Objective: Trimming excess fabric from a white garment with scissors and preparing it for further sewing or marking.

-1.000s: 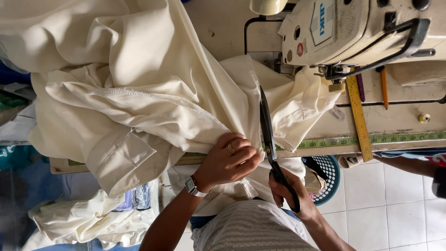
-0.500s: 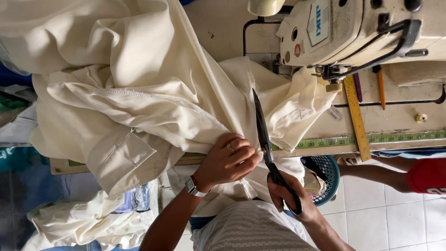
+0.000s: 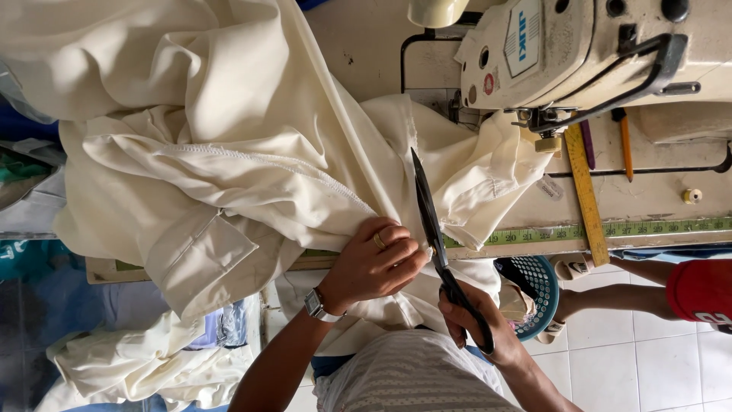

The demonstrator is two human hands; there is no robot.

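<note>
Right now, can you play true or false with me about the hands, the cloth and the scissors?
1. The right hand holds black scissors. True.
2. The left hand lies flat on the bare table. False: it grips a fold of the cream cloth.
3. The left arm has a wristwatch on it. True.
4. The scissors point down at the floor. False: the blades point up along the cloth, toward the sewing machine.
5. A yellow ruler lies on the table near the sewing machine. True.
6. The cloth is bright red. False: it is cream.
</note>
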